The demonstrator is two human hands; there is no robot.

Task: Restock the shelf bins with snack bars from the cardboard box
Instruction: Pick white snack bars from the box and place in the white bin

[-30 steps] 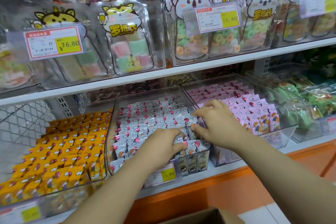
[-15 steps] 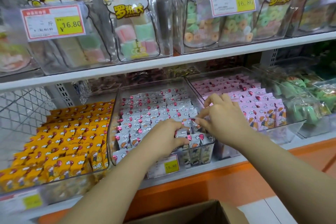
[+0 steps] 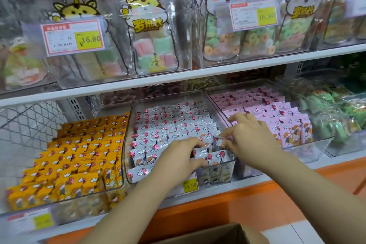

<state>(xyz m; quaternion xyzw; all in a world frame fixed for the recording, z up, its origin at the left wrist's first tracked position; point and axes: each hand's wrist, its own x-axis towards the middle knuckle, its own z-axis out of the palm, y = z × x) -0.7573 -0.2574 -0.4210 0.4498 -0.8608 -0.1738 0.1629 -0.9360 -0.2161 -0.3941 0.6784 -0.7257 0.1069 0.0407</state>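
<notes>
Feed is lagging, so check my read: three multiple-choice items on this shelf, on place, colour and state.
1. The left hand and right hand reach into: A the orange-pack bin; B the middle bin; C the pink-pack bin.
2. The packs at the view's left are: A orange; B green; C blue.
3. The right hand: A lies flat; B is curled, empty; C pinches a white pack.
Answers: B, both sit among its white packs; A, plainly orange wrappers; C, thumb and finger close on it.
</notes>
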